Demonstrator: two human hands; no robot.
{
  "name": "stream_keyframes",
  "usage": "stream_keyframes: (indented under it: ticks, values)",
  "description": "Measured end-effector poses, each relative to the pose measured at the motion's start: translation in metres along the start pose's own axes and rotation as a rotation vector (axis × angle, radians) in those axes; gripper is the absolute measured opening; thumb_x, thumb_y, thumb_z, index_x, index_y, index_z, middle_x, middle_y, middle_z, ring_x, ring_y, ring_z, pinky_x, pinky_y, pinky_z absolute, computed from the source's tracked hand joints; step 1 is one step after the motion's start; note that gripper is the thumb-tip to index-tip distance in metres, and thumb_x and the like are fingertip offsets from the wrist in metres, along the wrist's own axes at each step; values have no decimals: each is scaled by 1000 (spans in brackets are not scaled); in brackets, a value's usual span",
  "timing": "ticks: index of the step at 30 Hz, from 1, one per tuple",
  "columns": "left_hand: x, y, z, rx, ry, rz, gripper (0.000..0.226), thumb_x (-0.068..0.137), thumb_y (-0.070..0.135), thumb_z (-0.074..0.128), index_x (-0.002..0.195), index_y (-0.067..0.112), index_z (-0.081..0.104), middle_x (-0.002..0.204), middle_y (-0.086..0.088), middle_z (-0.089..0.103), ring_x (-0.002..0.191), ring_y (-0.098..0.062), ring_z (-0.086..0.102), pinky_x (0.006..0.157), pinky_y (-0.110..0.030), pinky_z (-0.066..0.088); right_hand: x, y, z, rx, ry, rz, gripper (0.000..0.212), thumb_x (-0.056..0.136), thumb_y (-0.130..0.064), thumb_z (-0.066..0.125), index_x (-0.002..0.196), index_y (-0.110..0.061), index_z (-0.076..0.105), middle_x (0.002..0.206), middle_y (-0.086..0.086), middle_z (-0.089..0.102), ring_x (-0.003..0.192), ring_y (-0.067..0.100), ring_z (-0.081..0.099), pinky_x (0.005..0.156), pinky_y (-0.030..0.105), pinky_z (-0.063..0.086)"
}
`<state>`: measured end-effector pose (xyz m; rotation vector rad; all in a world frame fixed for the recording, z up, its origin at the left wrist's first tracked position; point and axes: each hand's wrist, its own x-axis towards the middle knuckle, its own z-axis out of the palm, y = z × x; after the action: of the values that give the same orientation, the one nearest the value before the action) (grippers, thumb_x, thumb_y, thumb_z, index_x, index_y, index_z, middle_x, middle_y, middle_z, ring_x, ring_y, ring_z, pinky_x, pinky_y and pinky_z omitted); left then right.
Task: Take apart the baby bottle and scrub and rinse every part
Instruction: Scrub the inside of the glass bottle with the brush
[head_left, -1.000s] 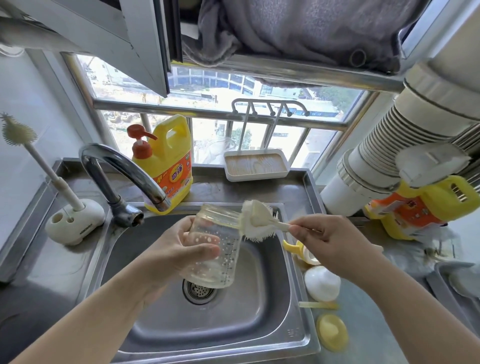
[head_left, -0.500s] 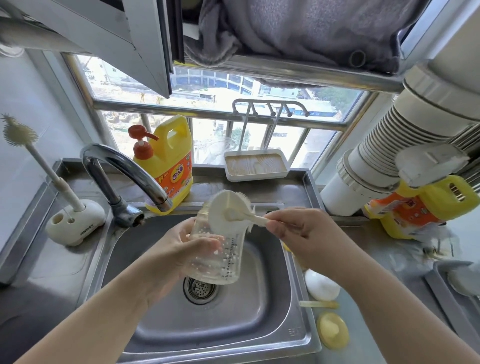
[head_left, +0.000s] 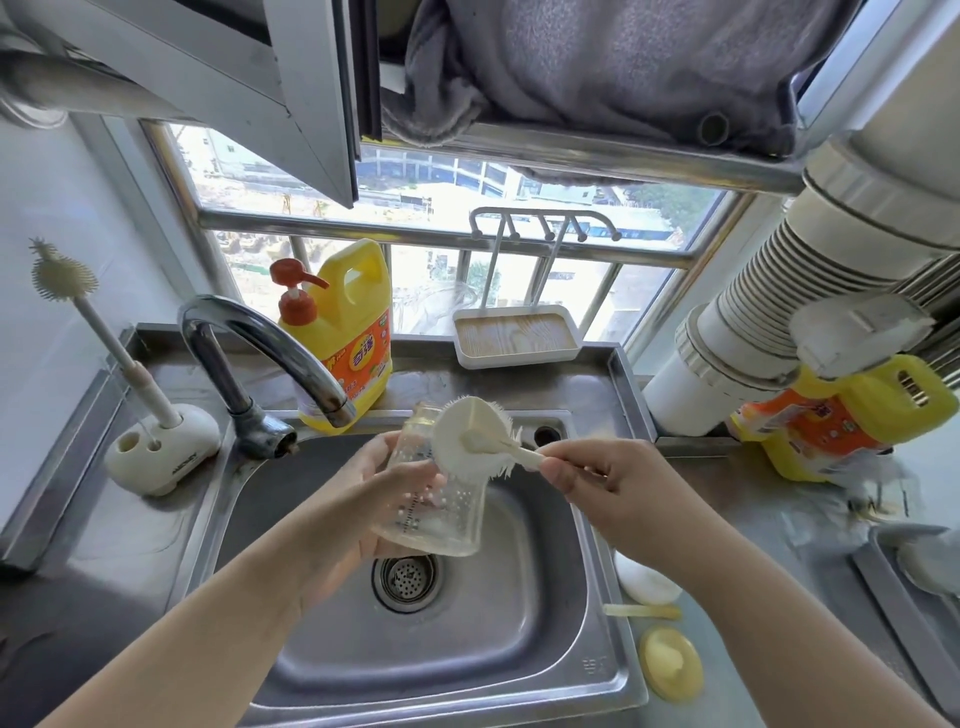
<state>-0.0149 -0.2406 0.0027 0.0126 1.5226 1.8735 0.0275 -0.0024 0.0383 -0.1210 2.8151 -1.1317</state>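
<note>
Bottle (head_left: 436, 499) over the sink (head_left: 597, 670), faucet (head_left: 260, 348) behind-left, detergent jug (head_left: 348, 332) behind it.

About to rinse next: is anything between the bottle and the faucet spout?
Nothing visible blocks it. The bottle, held in the left hand over the sink, sits just right of and below the faucet spout; the brush is on its far side.

Clear baby bottle (head_left: 436, 499) tilting over sink, mouth away; white bristled brush (head_left: 475, 439) pressing against its upper side; yellow cap (head_left: 670, 662) lying on bench.
</note>
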Motion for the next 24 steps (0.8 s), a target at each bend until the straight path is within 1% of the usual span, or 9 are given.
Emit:
stream_keyframes:
  ticks: [3, 5, 7, 10, 13, 15, 18, 21, 24]
  values:
    - [-4, 1, -3, -56, 21, 32, 81, 46, 35, 82, 121, 24, 53, 109, -8, 69, 97, -28, 68, 73, -40, 58, -6, -1, 1, -60, -101, 0, 19, 88, -45, 52, 93, -38, 69, 61, -18, 55, 57, 1, 47, 58, 27, 41]
    - [-8, 0, -8, -90, 26, 43, 91, 38, 35, 89, 120, 21, 54, 108, -12, 70, 96, -31, 68, 70, -38, 58, -12, 6, -4, -156, -171, 29, 21, 85, -51, 49, 93, -43, 67, 67, -23, 58, 63, 0, 51, 65, 35, 49]
    - [-9, 0, -10, -108, 15, 35, 91, 36, 37, 89, 119, 20, 55, 107, -13, 70, 95, -31, 68, 68, -36, 57, -12, 12, -11, -174, -95, 47, 17, 85, -54, 47, 88, -50, 64, 70, -20, 60, 64, 2, 53, 68, 39, 52]
    - [-6, 2, -5, -106, -28, 33, 89, 39, 43, 88, 120, 21, 58, 111, -15, 68, 99, -32, 67, 72, -38, 56, -3, 4, -8, -55, 41, -31, 12, 89, -44, 54, 93, -50, 63, 78, -19, 63, 70, 5, 57, 69, 32, 51]
    - [-4, 3, -7, -131, -7, 46, 79, 37, 42, 88, 111, 24, 65, 107, -13, 69, 94, -30, 68, 69, -37, 56, -7, -7, 3, -47, -121, -84, 14, 89, -35, 58, 95, -34, 71, 78, -13, 65, 73, 4, 58, 71, 26, 49]
    - [-7, 2, -10, -124, -16, 42, 87, 35, 46, 90, 114, 24, 62, 111, -15, 68, 99, -32, 66, 74, -41, 56, -10, -1, -2, -106, -184, -44, 15, 87, -41, 56, 90, -39, 70, 72, -16, 63, 68, 2, 56, 69, 28, 49]
    - [-8, -1, -10, -159, -44, 23, 93, 33, 45, 91, 118, 21, 59, 113, -16, 67, 103, -33, 65, 78, -44, 55, -5, 6, -13, -36, -46, 32, 15, 87, -41, 55, 78, -47, 64, 61, -12, 57, 54, 2, 48, 61, 32, 47]
    - [-7, 0, -5, -210, -53, 6, 77, 36, 35, 85, 109, 20, 64, 106, -16, 70, 93, -32, 68, 69, -38, 58, 1, -8, -8, 23, -69, -36, 15, 90, -31, 57, 86, -41, 67, 62, -18, 57, 57, -2, 49, 58, 15, 39]
    - [-7, -2, -9, -217, -16, 7, 99, 29, 41, 90, 119, 19, 57, 110, -21, 67, 97, -36, 67, 69, -40, 57, -5, -5, -3, -1, -163, -6, 13, 90, -29, 58, 91, -31, 71, 61, -25, 55, 62, -5, 50, 61, 11, 36]
